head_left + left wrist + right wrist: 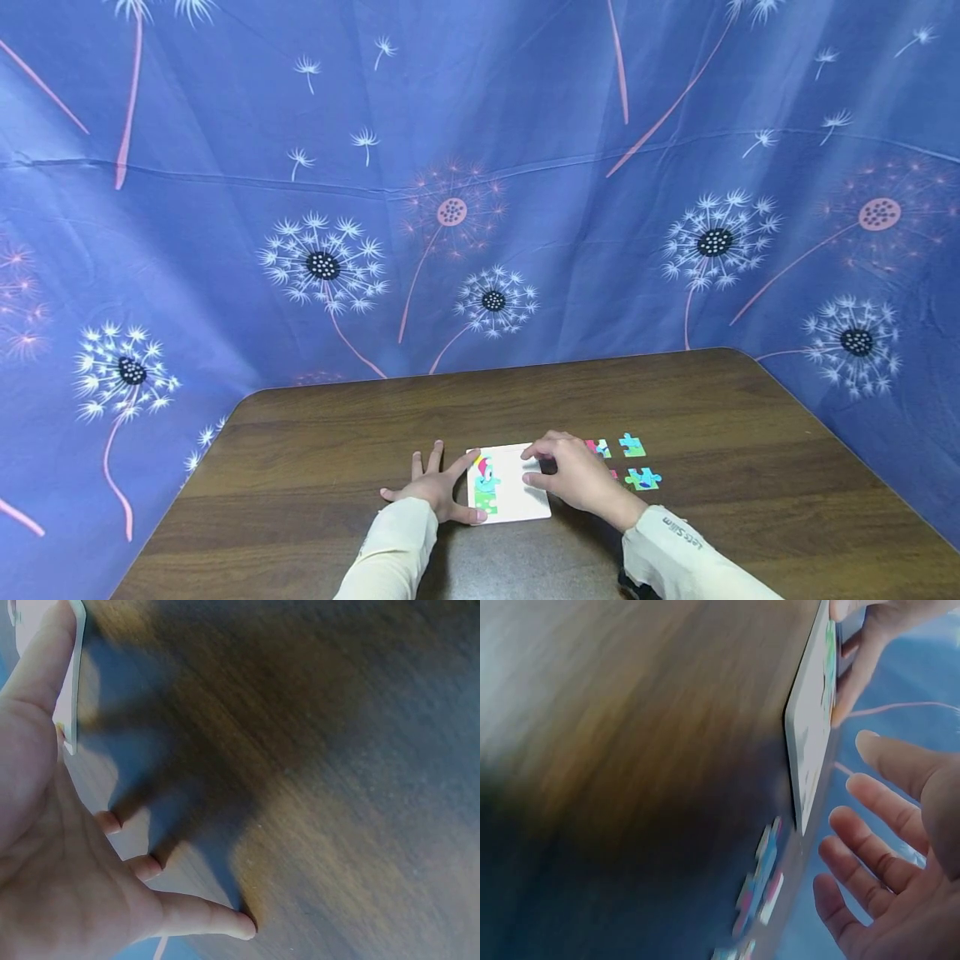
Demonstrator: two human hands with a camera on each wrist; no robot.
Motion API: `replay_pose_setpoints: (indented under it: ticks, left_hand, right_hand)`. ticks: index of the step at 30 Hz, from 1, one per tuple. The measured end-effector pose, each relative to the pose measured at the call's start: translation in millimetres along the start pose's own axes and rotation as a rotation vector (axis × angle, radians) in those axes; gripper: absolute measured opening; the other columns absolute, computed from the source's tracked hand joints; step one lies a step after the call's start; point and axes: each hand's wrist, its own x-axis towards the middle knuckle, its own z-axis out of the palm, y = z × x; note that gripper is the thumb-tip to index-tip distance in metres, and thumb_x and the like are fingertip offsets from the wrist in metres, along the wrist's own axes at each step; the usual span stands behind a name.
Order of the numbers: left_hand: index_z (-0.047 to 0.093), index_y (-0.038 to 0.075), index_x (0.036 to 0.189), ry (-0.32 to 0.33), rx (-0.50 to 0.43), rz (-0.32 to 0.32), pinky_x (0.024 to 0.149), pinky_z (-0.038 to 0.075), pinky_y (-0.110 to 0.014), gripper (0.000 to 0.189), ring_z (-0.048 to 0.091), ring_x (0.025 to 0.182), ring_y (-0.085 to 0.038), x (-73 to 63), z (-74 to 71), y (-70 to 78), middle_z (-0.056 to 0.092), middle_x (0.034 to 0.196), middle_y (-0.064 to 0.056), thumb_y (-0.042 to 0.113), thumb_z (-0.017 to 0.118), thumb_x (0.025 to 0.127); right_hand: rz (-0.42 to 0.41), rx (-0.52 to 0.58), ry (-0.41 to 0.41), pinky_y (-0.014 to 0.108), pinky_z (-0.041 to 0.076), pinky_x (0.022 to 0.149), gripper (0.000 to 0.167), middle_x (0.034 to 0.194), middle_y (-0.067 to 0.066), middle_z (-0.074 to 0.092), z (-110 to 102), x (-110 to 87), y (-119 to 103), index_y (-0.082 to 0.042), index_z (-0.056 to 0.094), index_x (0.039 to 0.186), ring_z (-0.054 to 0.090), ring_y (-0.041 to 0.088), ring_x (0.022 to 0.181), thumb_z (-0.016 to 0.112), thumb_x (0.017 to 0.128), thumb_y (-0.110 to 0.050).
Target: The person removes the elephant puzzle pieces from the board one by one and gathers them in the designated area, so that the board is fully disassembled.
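Observation:
A white puzzle board (pixel 521 496) lies on the table, with joined jigsaw pieces (pixel 485 487) of a colourful cartoon picture along its left side. My left hand (pixel 433 490) spreads its fingers at the board's left edge, thumb and index fingertip on the board's corners. In the left wrist view the left thumb (pixel 46 656) lies over the board's rim. Above the board's right part hovers my right hand (pixel 573 473), its fingers loosely bent. The right wrist view shows nothing between those fingers (pixel 866 840), apart from the board.
Loose jigsaw pieces lie right of the board, among them a blue-green one (pixel 632 445) and another (pixel 643 478); the right hand partly hides others. The brown wooden table (pixel 315 467) reaches back to a blue dandelion-print cloth (pixel 570 250). A dark object (pixel 636 587) shows beneath the right sleeve.

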Motion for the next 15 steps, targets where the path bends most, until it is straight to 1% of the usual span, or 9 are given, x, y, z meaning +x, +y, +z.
replay_pose_setpoints:
  ticks: [5, 7, 11, 15]
  left_hand:
    - [0.037, 0.040, 0.154, 0.006, 0.000, 0.004, 0.093, 0.017, -0.091, 0.093, 0.012, 0.152, -0.046, 0.6, 0.1, -0.4, 0.017, 0.167, -0.011, 0.049, 0.087, 0.076]
    - [0.037, 0.040, 0.154, 0.006, 0.000, 0.005, 0.093, 0.017, -0.091, 0.093, 0.012, 0.152, -0.046, 0.8, 0.5, -0.8, 0.017, 0.167, -0.011, 0.049, 0.087, 0.076]
    - [0.036, 0.040, 0.154, 0.003, 0.004, 0.008, 0.093, 0.018, -0.091, 0.093, 0.012, 0.152, -0.046, -0.2, 0.8, -1.1, 0.017, 0.167, -0.011, 0.049, 0.086, 0.076]
    - [0.036, 0.040, 0.155, -0.002, 0.005, 0.011, 0.093, 0.018, -0.091, 0.093, 0.012, 0.152, -0.047, -2.0, -0.4, -0.6, 0.017, 0.167, -0.011, 0.049, 0.086, 0.077]
  right_hand:
    - [-0.011, -0.009, 0.026, 0.037, 0.050, 0.072, 0.021, 0.090, -0.003, 0.065, 10.4, 6.3, -7.8, -0.013, 0.077, 0.100, 0.061, 0.020, 0.087, 0.086, 0.081, -0.018]
    - [-0.020, -0.016, 0.038, 0.037, 0.050, 0.072, 0.021, 0.089, -0.003, 0.066, 13.4, 8.6, -10.6, -0.013, 0.077, 0.098, 0.062, 0.021, 0.087, 0.087, 0.080, -0.019]
    - [-0.045, -0.024, 0.021, 0.040, 0.052, 0.074, 0.022, 0.091, -0.001, 0.067, 17.5, 13.0, -15.9, -0.013, 0.077, 0.099, 0.062, 0.022, 0.089, 0.086, 0.081, -0.021]
    - [-0.046, -0.025, -0.009, 0.041, 0.051, 0.075, 0.022, 0.091, 0.000, 0.066, 21.3, 18.7, -21.2, -0.011, 0.077, 0.100, 0.060, 0.022, 0.088, 0.085, 0.082, -0.019]
